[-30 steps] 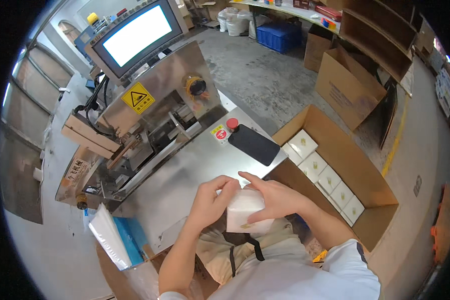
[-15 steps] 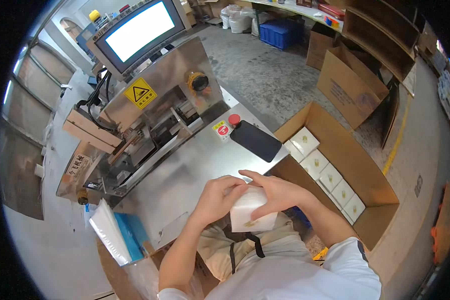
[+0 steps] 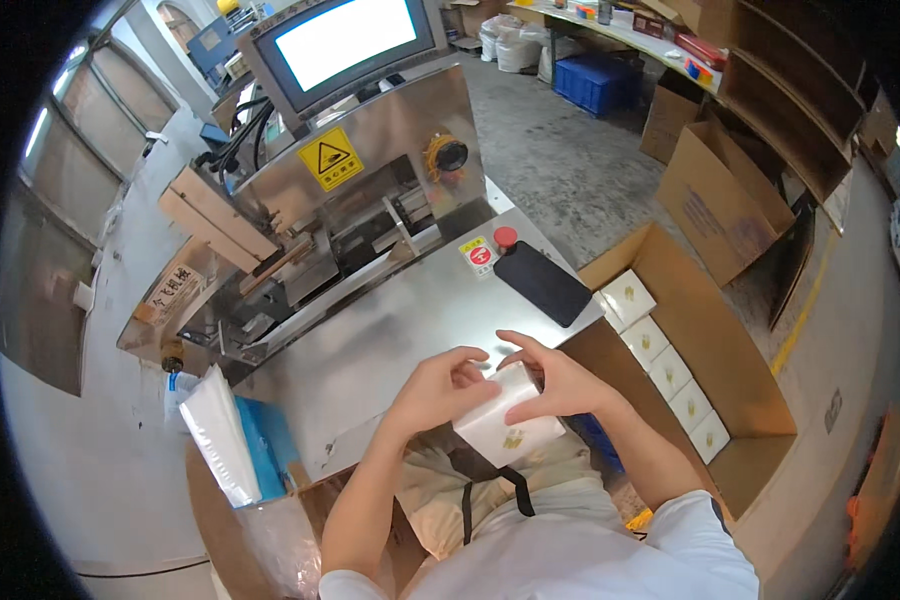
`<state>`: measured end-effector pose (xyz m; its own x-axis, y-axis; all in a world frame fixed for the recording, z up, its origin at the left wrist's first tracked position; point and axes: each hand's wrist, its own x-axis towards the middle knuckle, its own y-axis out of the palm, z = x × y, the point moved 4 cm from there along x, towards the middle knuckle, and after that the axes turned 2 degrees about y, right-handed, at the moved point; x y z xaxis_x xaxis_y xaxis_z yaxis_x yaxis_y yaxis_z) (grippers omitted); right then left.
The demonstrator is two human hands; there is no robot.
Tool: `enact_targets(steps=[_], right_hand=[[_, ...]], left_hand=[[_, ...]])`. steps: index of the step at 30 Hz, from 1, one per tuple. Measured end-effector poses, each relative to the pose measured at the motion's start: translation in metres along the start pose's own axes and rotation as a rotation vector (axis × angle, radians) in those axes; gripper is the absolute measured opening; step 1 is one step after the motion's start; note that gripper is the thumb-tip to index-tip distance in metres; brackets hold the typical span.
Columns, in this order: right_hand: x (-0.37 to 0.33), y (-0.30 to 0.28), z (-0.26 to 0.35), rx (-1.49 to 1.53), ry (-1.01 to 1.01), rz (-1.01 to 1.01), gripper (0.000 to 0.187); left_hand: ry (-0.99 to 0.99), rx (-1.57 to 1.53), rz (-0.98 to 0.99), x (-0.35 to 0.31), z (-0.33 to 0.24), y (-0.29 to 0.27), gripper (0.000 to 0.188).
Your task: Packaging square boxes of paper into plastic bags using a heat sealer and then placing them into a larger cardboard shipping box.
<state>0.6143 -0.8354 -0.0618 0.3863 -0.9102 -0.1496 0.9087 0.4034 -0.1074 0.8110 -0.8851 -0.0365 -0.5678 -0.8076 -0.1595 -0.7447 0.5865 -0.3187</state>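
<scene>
A white box (image 3: 510,430) with a gold emblem is held above my lap, just off the front edge of the metal worktop (image 3: 370,350). My right hand (image 3: 560,380) grips its right side, with the thumb across the white face. My left hand (image 3: 448,388) is closed along the left upper edge, fingers bent and the thumb against the box. The underside of the box is hidden. To the right, an open carton (image 3: 745,405) holds a row of similar white boxes (image 3: 670,373).
A metal machine (image 3: 390,130) with a lit screen (image 3: 345,40) stands behind the worktop. A black phone (image 3: 542,284) lies beside a red button (image 3: 505,237). Clear plastic bags (image 3: 215,440) and a blue sheet (image 3: 268,450) sit at the left. Empty cartons (image 3: 720,200) stand farther right.
The view has shifted, so the machine appears farther right. The box has tilted between my hands, and my fingers have moved slightly along its upper edge.
</scene>
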Motion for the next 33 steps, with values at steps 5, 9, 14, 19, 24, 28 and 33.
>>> enact_targets(steps=[5,9,14,19,24,28,33], right_hand=[[0.007,0.01,0.014,-0.114,-0.013,0.014,0.111],[0.01,0.013,0.011,-0.076,-0.058,0.016,0.11],[0.01,0.015,0.007,-0.009,-0.043,0.017,0.105],[0.01,0.016,0.012,0.029,-0.012,-0.003,0.095],[0.008,0.017,0.003,0.084,-0.089,-0.009,0.069],[0.018,0.023,-0.002,0.232,-0.083,-0.006,0.045],[0.035,0.03,-0.004,0.182,-0.072,-0.182,0.023]], left_hand=[[0.078,0.13,0.069,-0.005,-0.02,0.005,0.031],[0.087,0.114,-0.067,-0.004,-0.009,-0.001,0.022],[0.087,0.053,-0.153,-0.008,0.0,-0.004,0.02],[0.015,-0.147,-0.225,-0.009,0.015,-0.005,0.022],[0.019,-0.196,-0.202,-0.007,0.014,-0.005,0.02],[0.094,-0.085,-0.202,-0.008,0.006,-0.002,0.018],[0.087,-0.046,-0.199,-0.003,0.016,-0.005,0.018]])
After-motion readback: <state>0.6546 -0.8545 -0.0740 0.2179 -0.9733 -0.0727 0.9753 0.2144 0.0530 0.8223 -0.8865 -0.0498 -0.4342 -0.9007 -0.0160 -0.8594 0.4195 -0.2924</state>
